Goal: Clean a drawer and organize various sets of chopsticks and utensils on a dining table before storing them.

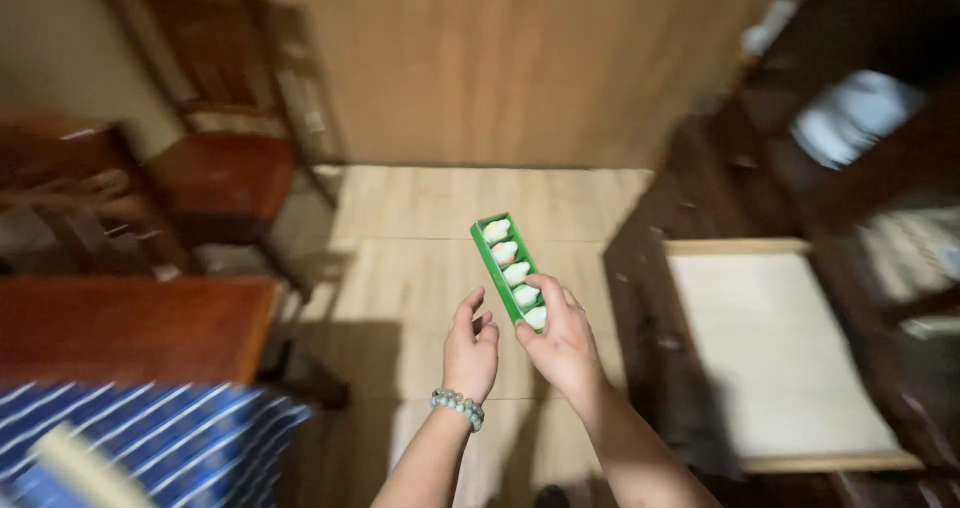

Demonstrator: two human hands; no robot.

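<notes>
While the right hand [560, 343] keeps its grip clenched on the near end of a narrow green tray [508, 268] of small white pieces (their kind too blurred to tell), held above the wooden floor [420, 218], the left hand [470, 353] hovers beside it, fingers released.
</notes>
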